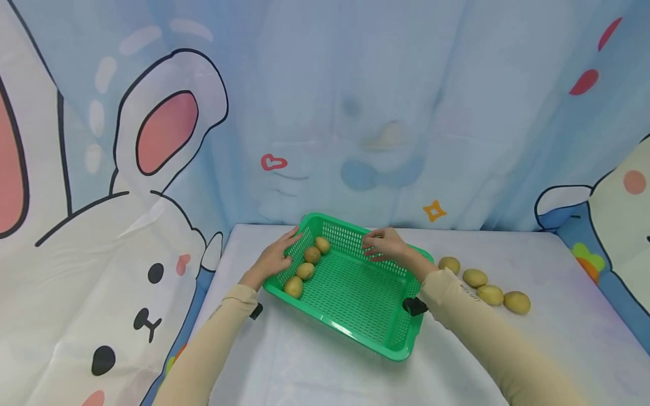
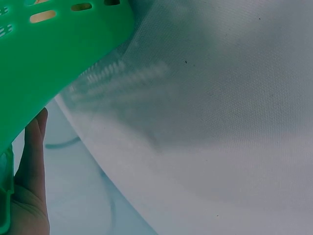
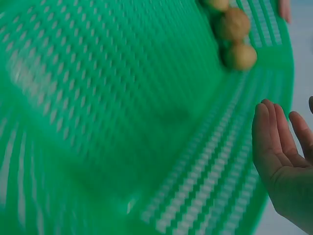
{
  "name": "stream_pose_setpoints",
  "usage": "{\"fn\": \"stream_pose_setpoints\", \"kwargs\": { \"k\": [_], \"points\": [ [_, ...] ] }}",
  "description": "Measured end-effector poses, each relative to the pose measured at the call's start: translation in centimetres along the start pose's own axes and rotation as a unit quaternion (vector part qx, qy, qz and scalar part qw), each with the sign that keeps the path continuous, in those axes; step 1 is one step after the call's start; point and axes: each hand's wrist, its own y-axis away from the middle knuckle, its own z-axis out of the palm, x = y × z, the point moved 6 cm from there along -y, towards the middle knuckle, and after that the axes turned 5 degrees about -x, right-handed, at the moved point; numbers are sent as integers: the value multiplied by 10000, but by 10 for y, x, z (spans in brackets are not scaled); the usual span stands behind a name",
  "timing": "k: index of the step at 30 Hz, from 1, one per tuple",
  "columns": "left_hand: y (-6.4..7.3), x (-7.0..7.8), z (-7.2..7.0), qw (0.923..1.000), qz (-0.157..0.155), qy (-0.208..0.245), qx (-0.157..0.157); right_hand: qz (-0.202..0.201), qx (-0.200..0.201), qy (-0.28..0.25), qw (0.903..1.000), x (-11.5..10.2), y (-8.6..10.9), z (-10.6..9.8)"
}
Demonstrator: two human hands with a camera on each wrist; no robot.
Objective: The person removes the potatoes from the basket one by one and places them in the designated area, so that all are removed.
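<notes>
A green plastic basket (image 1: 355, 293) with perforated walls stands at an angle on the table. Along its left inner wall several potatoes (image 1: 306, 271) lie in a row, one browner than the others. My left hand (image 1: 274, 258) holds the basket's left side, its fingers along the outside of the wall in the left wrist view. Over the far wall, toward the right, hovers my right hand (image 1: 384, 245). In the right wrist view its fingers (image 3: 263, 129) are loosely extended with nothing between them. More potatoes (image 1: 490, 295) lie in a line on the table, right of the basket.
A white cloth covers the table (image 1: 299, 366). Behind it hangs a light blue curtain (image 1: 325, 113) printed with cartoon animals. Dark wrist straps (image 1: 414, 306) show at the sleeves. The right forearm passes over the basket's right end.
</notes>
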Motion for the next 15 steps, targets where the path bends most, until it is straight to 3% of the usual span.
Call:
{"fn": "stream_pose_setpoints", "kwargs": {
  "k": [9,15],
  "points": [
    [5,-4,6,9999,46,95,-9,-27,-399,-223,9990,1,-34,81],
    [3,-1,2,9994,285,113,183,-111,-733,-135,9972,-2,-46,122]
  ]
}}
